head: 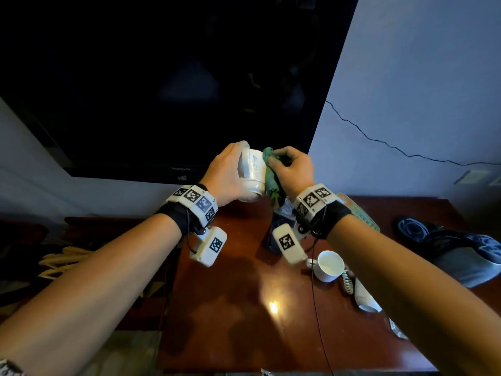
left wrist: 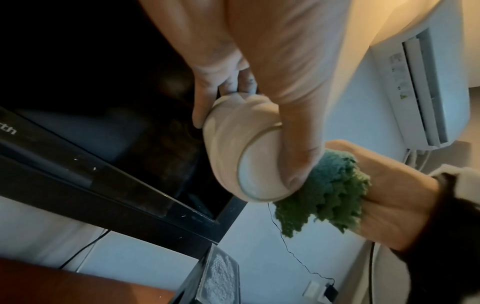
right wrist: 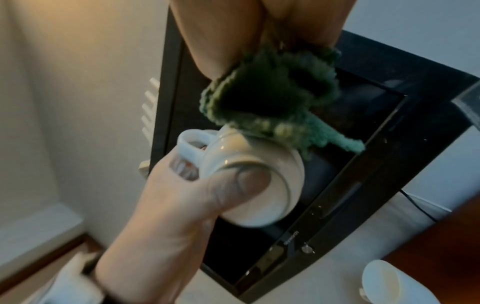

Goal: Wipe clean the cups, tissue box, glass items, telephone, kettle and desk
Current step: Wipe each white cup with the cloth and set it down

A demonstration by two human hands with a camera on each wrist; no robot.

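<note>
- Left hand [head: 226, 175] grips a white cup [head: 251, 176] tilted on its side, base toward the person, held above the desk [head: 244, 308].
- Right hand [head: 294, 169] clutches a green cloth [head: 272, 177] against the cup's wall, close before the television [head: 176, 77].

We see a dark television [head: 173, 77] mounted on the pale wall [head: 420, 77], a thin black cable [head: 379, 141] trailing across it, and possibly a blue-patterned slipper [head: 412, 227] lying beside it.

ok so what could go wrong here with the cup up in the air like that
The white cup is held tilted above the desk by the left hand alone; a hard push from the green cloth could knock it loose. It might fall near the second cup.
</note>
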